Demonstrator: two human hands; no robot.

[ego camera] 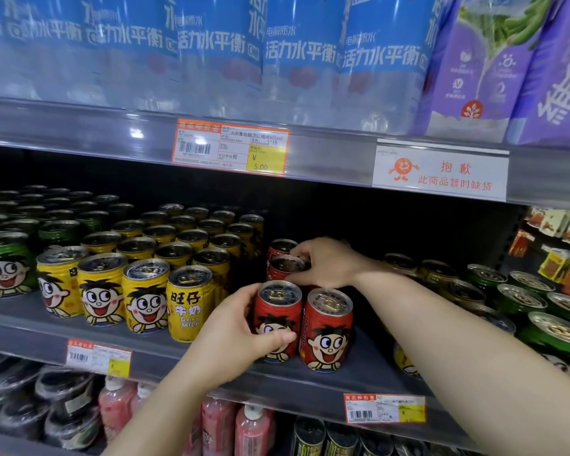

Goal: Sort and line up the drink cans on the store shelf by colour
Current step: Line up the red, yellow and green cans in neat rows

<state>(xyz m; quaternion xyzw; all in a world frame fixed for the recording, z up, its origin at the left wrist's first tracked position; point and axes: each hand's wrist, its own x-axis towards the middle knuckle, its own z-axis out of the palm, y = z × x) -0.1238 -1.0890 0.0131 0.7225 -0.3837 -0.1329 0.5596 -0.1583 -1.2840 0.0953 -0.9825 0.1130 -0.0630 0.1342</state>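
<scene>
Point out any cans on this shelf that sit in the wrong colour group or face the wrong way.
One front-row yellow can is turned, showing text instead of the cartoon face. To the right of the red cans, yellow cans and green cans sit mixed, apart from the main yellow block.

Four red cans (326, 330) stand upright in two short rows at the grips: left grip (234, 337) clasps the front-left one, right grip (323, 263) tops a rear one. Yellow cans (145, 294) leftward, green cans (553, 327) rightward.

Left hand (234, 337) fingers curled in grip; right hand (323, 263) reaching forward, fingers clamped.
</scene>
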